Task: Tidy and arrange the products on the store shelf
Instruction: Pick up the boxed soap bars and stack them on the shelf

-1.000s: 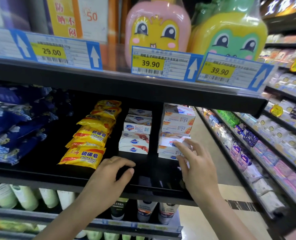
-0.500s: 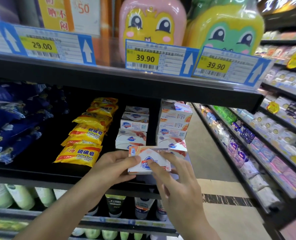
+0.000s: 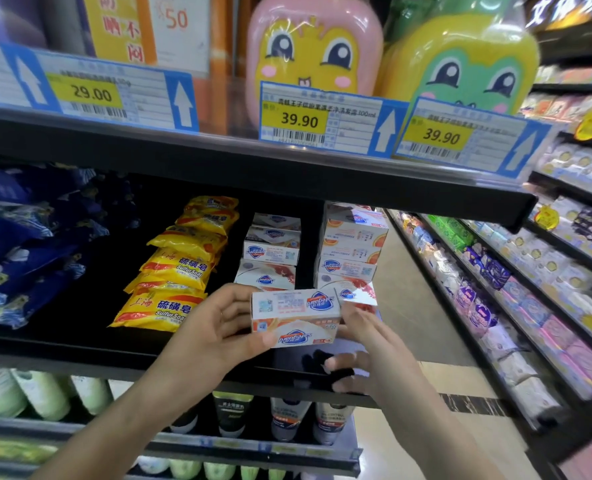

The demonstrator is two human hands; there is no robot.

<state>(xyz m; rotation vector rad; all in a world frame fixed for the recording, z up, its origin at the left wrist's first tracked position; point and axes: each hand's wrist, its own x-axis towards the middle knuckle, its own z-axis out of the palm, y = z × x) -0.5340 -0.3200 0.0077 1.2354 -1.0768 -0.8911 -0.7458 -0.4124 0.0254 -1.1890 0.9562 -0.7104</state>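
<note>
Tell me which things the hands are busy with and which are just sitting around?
Busy with:
- soap box, held by the left hand
- right hand beside it
- white soap box stacks on the black shelf

Just sitting:
- yellow sulfur soap packs
- blue bags
- cartoon bottles
- price tags

Both bare forearms rise from the bottom edge toward frame centre. The left hand (image 3: 215, 327) is curled, thumb forward; the right hand (image 3: 367, 344) has its fingers spread, palm turned leftward.
</note>
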